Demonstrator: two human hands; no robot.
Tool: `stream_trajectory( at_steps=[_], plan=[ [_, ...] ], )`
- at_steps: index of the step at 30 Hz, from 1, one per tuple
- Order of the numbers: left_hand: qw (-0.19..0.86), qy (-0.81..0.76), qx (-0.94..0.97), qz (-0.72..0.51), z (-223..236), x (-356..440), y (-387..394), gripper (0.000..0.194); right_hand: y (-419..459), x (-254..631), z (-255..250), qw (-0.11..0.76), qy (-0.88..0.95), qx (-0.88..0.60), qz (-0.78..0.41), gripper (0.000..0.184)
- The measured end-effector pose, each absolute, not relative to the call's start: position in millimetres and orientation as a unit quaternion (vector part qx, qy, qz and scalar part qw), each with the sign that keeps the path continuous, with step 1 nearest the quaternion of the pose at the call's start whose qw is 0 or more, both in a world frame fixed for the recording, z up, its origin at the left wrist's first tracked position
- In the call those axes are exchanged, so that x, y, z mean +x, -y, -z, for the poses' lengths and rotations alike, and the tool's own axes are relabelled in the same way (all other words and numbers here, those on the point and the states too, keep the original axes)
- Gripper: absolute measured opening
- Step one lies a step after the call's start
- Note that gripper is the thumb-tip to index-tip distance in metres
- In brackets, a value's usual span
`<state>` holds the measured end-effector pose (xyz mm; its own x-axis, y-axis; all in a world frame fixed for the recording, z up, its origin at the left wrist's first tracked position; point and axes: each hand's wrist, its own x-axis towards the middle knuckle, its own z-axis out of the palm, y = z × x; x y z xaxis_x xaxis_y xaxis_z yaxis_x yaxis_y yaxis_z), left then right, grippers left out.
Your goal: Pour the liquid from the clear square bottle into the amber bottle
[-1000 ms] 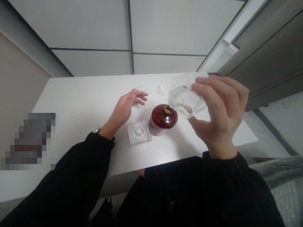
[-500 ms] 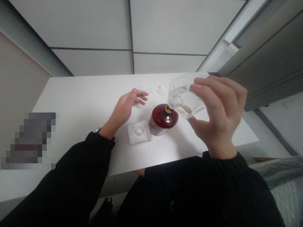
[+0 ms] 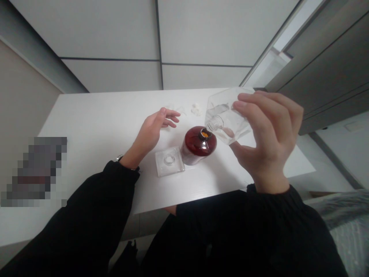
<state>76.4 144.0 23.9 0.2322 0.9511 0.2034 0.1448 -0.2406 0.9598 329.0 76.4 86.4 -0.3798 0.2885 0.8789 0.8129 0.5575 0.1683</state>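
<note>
My right hand [image 3: 266,132] grips a clear square bottle [image 3: 225,115] and holds it tilted, its threaded mouth right over the opening of a dark red-brown bottle [image 3: 198,145]. That brown bottle stands upright on the white table [image 3: 95,127]. My left hand [image 3: 154,129] rests on the table left of the brown bottle, fingers loosely spread and holding nothing. Just in front of the brown bottle, to its left, lies a clear square lid [image 3: 169,161].
Small clear and white bits [image 3: 196,109] lie on the table beyond the bottles. A blurred-out patch [image 3: 36,171] covers the left side. Grey cabinet fronts [image 3: 331,65] stand to the right of the table, and its near edge is close to my body.
</note>
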Motion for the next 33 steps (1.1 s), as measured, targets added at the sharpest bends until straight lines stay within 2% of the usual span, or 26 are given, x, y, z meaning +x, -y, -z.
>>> stream_trajectory(
  at_steps=[27,33],
  plan=[
    [0.454,-0.414,0.638,-0.465,-22.3,76.0,-144.1,0.063,-74.8,327.6,-87.2,0.427,0.768,-0.364,0.309,0.042],
    [0.478,-0.413,0.629,-0.453,-21.8,74.7,-142.8,0.058,-79.6,336.5,-88.7,0.425,0.792,-0.308,0.312,0.043]
  ],
)
